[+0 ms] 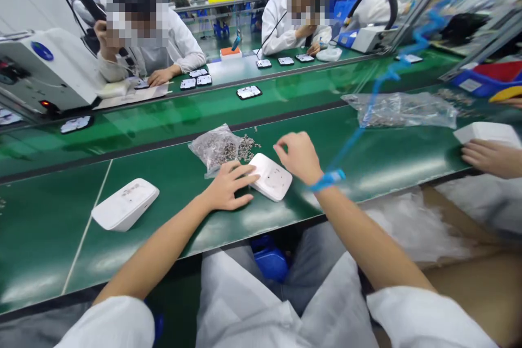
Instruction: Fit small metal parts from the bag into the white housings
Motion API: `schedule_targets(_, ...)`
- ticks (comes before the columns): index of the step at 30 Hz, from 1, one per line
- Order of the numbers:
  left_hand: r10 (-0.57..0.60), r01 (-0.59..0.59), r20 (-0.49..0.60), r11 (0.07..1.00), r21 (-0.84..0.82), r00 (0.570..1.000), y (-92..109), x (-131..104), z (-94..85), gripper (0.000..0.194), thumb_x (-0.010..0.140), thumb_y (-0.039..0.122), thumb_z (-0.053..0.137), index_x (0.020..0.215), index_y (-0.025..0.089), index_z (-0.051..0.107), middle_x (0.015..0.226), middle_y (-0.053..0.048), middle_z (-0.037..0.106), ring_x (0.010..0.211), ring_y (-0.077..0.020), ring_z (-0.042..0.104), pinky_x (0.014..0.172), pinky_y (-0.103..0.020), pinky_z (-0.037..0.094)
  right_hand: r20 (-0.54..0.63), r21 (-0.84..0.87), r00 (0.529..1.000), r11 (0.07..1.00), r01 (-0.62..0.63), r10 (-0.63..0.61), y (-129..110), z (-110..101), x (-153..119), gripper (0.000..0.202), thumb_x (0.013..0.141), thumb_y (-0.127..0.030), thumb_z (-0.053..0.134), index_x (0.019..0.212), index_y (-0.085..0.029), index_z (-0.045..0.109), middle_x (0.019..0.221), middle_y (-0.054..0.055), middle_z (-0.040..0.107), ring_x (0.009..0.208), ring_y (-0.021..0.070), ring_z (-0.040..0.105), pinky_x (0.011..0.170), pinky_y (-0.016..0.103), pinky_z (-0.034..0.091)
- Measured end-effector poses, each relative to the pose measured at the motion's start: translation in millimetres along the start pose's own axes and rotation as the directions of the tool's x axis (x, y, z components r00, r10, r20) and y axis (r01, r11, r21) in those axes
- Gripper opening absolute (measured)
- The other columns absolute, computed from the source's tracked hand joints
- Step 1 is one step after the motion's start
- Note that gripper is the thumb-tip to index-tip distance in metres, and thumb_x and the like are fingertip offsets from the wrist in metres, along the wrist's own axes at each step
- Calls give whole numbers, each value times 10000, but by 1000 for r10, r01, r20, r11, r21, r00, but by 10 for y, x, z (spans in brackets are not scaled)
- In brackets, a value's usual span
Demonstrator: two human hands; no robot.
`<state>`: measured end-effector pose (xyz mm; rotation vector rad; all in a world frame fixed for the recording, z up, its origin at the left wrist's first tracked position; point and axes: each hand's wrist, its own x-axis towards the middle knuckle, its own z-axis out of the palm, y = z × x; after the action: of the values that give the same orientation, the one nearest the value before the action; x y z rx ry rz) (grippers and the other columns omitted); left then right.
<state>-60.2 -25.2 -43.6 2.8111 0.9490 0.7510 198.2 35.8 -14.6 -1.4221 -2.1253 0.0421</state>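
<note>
A white plastic housing with rounded corners [272,178] lies on the green bench in front of me, with small dark holes or bits on its upper face. My left hand [230,185] has its fingers stretched out, the tips resting on the housing's left side. Just above the housing's right end, my right hand [299,155] is closed in a pinch; anything between its fingertips is too small to make out. A blue band with a coiled cord [328,179] circles my right wrist. Behind the housing, small metal parts [247,147] spill from a clear plastic bag [214,147].
Another white housing [126,204] sits at the left with small parts on top. Right of me lies a second clear bag [403,110], and a neighbour's hand [493,156] rests by a white housing [487,133]. Beyond, a green belt [196,111] carries flat white-and-black pieces past seated co-workers.
</note>
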Motion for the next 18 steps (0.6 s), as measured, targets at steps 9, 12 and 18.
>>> schedule_targets(9, 148, -147, -36, 989, 25, 988, 101, -206, 35, 459, 909, 524, 603, 1234, 207, 672, 1310, -136, 711, 1236, -353, 594, 935, -482, 358, 259, -118, 942, 975, -186, 211, 174, 920, 1202, 146, 948, -285, 663, 962, -148, 709, 1047, 168, 727, 934, 273, 640, 810, 367, 467)
schedule_targets(12, 148, -153, -85, 987, -54, 985, 221, -213, 27, 406, 896, 512, 602, 1164, 217, 681, 1159, -102, 758, 1079, -301, 668, 867, -456, 369, 247, -117, 949, 978, -170, 195, 145, 843, 1094, 153, 979, -240, 581, 1011, -145, 696, 1098, 178, 718, 981, 289, 635, 847, 386, 466)
schedule_targets(18, -181, 128, -333, 976, -176, 925, 348, 38, -221, 152, 941, 310, 518, 932, 212, 634, 918, -64, 745, 887, -212, 666, 856, -419, 440, 121, 301, 981, 937, -179, 149, -60, 218, 271, 64, 889, -214, 623, 856, -196, 675, 806, 50, 717, 760, 215, 660, 762, 347, 517)
